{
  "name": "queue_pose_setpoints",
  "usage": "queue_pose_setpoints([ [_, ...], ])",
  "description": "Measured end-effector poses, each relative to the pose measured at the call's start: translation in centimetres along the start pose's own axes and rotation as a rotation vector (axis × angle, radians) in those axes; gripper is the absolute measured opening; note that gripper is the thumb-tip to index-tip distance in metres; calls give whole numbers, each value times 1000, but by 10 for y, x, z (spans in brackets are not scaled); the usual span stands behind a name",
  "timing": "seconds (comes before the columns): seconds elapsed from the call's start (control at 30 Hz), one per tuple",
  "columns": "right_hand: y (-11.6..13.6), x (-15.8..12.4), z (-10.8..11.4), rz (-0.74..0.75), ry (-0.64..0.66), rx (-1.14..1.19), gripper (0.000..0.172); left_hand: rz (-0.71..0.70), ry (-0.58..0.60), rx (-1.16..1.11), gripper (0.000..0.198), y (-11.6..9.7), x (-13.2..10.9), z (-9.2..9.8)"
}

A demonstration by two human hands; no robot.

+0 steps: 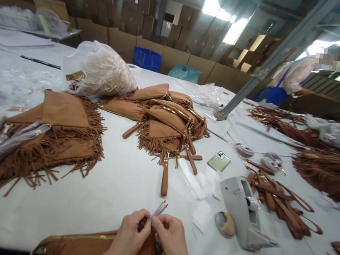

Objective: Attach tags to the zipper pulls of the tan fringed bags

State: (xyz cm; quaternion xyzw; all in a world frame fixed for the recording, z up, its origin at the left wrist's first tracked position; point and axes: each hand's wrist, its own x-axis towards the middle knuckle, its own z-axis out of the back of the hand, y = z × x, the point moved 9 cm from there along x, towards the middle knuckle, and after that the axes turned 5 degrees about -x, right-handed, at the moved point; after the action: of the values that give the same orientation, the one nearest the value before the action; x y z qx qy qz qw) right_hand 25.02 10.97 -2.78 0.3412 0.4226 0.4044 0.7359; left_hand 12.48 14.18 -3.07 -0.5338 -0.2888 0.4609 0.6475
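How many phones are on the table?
1. The phone lies on the white table, right of the middle pile of brown bags and beyond the gray tape dispenser. Others could be hidden under things.

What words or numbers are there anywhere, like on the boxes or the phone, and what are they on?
None can be read.
Gray dispenser: small dark mark near its tip, too small to read.
Cardboard boxes: pale patches, too blurred to read.
Black strip: light marks, too small to read.
Phone: no readable writing.
Brown bag: no visible writing.
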Motion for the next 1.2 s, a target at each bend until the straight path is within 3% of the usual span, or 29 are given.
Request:
queue_pose_setpoints([
  [0.37,-26,3,-10,-176,24,245,38,5,31,-74,20,3,-3,-2],
  [0.47,-15,5,-14,-90,102,217,32,26,65,-147,23,2,-1,-1],
  [0.63,1,9,-6,56,37,70,29,69,157,-353,29,11,6,-3],
  [0.8,12,14,-10,210,107,-43,25,185,218,-609,35,24,10,-7],
  [0.97,19,21,-12,336,128,-159,33,220,136,-572,37,30,9,-2],
  [1.07,2,25,5,216,-6,-106,36,195,70,-476,37,31,7,2],
  [1.2,-23,9,31,0,-215,70,37,152,32,-385,34,26,2,6],
])
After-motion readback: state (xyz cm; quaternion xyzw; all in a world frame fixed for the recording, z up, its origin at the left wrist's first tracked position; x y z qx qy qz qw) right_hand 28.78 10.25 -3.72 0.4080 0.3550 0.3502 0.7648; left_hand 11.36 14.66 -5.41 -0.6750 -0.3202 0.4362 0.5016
